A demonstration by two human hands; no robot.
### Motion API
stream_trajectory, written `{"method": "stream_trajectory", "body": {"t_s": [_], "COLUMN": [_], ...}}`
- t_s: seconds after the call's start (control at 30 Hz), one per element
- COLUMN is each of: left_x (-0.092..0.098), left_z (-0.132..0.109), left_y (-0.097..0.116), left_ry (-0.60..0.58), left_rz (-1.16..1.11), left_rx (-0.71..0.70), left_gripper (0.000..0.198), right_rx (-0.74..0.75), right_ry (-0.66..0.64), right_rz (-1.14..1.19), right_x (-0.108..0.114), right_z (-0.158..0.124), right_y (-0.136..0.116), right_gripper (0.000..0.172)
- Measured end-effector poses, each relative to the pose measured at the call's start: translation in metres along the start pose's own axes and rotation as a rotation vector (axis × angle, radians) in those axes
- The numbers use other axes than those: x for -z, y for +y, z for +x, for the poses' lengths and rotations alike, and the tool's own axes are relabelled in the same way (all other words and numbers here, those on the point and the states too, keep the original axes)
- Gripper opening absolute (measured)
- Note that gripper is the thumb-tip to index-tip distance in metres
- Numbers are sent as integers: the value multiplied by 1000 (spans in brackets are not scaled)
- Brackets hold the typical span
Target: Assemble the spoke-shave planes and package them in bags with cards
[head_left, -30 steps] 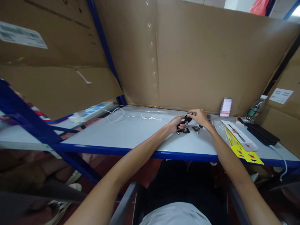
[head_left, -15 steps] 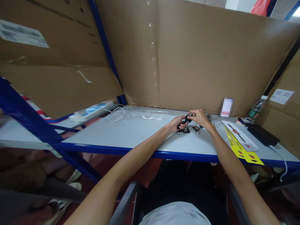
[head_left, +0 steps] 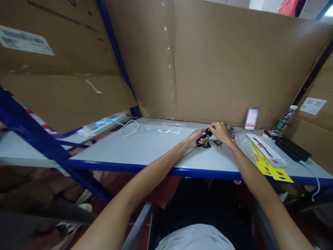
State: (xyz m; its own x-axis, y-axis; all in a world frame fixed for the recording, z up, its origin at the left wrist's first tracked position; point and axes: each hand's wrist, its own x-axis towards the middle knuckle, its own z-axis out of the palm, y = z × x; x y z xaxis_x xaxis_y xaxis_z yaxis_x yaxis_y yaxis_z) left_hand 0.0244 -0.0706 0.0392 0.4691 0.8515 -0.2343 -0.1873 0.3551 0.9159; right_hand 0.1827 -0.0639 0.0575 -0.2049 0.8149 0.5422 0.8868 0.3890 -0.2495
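Grip looks firm: L hand (head_left: 198, 138) clasps slim glossy black piece (head_left: 208, 132), R hand (head_left: 220, 131) pinches its upper end; from here, I'd brace w/ L, work R gently.

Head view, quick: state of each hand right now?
Left hand: closed around a small black object.
Right hand: fingertips bunched at that object's far end; whether they grip it cannot be told.

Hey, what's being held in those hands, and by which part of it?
A small black object, its lower end in the left hand; the right hand is at its upper end, grip unclear.
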Motion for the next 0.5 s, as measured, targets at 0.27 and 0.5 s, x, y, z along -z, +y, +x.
{"method": "stream_trajectory", "body": {"t_s": [0.27,0.5], "left_x": [-5,-4], "left_z": [-5,0], "left_y": [0,-2], "left_ry": [42,59], "left_rz": [56,29], "left_rx": [-213,-222], "left_gripper": [28,30], "right_rx": [-115,-127], "right_ry": [269,263], "right_rz": [144,100], "right_x": [16,14], "right_z": [6,3], "right_y": [10,6], "right_gripper": [46,44]}}
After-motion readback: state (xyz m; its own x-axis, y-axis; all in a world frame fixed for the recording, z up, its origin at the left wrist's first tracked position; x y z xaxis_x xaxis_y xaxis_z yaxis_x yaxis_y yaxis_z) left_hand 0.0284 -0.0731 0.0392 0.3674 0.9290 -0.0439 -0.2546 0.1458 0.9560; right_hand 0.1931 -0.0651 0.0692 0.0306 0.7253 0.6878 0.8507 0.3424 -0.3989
